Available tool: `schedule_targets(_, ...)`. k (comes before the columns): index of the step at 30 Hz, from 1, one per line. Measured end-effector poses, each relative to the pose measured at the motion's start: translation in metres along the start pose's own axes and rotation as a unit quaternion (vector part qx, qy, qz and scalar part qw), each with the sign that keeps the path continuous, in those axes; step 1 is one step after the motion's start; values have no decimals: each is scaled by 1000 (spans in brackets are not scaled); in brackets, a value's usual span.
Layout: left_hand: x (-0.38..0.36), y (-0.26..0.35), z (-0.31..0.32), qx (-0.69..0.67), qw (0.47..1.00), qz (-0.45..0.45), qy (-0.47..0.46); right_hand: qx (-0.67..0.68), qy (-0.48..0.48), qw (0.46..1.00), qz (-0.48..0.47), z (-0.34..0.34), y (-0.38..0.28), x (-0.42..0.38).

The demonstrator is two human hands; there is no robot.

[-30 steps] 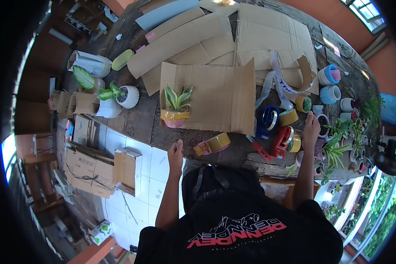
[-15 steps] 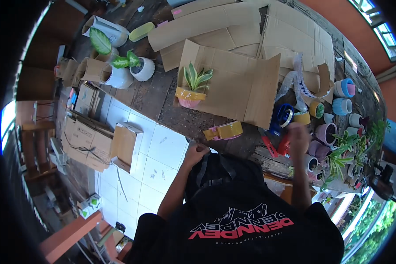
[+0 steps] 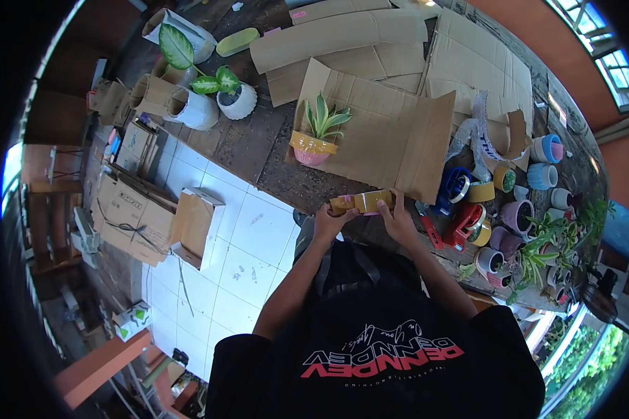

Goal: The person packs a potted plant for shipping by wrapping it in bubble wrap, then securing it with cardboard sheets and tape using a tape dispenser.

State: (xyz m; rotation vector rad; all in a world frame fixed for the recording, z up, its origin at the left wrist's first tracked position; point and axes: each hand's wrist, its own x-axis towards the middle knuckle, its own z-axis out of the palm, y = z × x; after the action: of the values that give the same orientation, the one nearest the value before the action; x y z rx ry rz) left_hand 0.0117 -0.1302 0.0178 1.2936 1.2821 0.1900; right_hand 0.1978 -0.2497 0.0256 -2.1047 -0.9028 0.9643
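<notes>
At the table's near edge lies a small pink piece wrapped in glossy yellow-brown packing tape (image 3: 363,202). My left hand (image 3: 330,223) pinches its left end, fingers closed. My right hand (image 3: 397,218) holds its right end between thumb and fingers. Part of the piece is hidden behind my fingers. Just beyond it, a pink pot (image 3: 310,156) with a band of the same tape around its rim stands upright, with a green and cream leafed plant (image 3: 323,120) in it. The pot stands at the left part of an opened cardboard sheet (image 3: 391,133).
To my right are a red tape dispenser (image 3: 464,227), a blue tape dispenser (image 3: 456,187), a red-handled tool (image 3: 431,227) and several pots with plants. White pots (image 3: 237,103) stand at the far left. Flat cardboard (image 3: 479,63) covers the back.
My right hand has come left from beside the red tape dispenser to the taped piece. My left hand has moved forward from the table's edge and taken its left end. The view has shifted slightly.
</notes>
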Motion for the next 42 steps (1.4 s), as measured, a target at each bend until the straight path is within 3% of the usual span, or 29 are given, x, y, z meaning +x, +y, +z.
schedule_targets(2, 2, -1, 1, -11, 1000, 4, 14, 31, -41, 996, 68, -12, -13, 0)
schedule_targets(8, 15, -26, 8, 53, 991, 26, 121, -12, 5, 999, 31, -5, 10, -3)
schedule_targets(10, 16, -17, -2, 36, 987, 28, 155, 68, 29, 993, 96, -9, -1, -15)
schedule_targets(12, 31, -7, -23, 57, 964, 66, 250, 131, 76, 981, 123, -11, 1, -25)
schedule_targets(14, 58, 27, -65, 151, 891, 237, 358, 176, 139, 967, 117, -11, 16, -37)
schedule_targets(16, 75, 54, -85, 236, 865, 275, 348, 138, 203, 969, 30, -11, 15, -38)
schedule_targets(17, 88, 62, -93, 225, 890, 263, 296, 119, 235, 965, -14, -13, 13, -39)
schedule_targets(19, 105, 73, -103, 199, 933, 234, 188, 100, 206, 972, -56, -16, -2, -39)
schedule_targets(22, 111, 81, -103, 145, 970, 162, 114, 104, 136, 971, -165, -12, -45, -24)
schedule_targets(23, 112, 79, -102, 152, 960, 192, 134, 110, 108, 966, -208, -6, -59, -15)
schedule_targets(25, 117, 65, -96, 163, 938, 252, 173, 110, 21, 970, -217, 14, -79, 13)
schedule_targets(27, 107, 74, -94, 190, 936, 239, 173, 51, 0, 975, -216, 52, -79, 52)
schedule_targets(30, 102, 88, -98, 212, 942, 209, 156, -16, 60, 980, -188, 104, -86, 98)
schedule_targets(32, 107, 86, -103, 206, 943, 212, 155, 56, 71, 982, -167, 123, -89, 116)
schedule_targets(35, 115, 89, -114, 121, 970, 195, 78, 91, 79, 984, -134, 126, -100, 119)
schedule_targets(36, 126, 73, -109, 107, 961, 233, 105, 109, 60, 986, -113, 123, -101, 120)
schedule_targets(39, 135, 67, -108, 23, 978, 183, 97, 198, -35, 979, -27, 114, -102, 130)
schedule_targets(42, 146, 58, -127, -55, 982, 180, 19, 231, -19, 972, -34, 111, -107, 131)
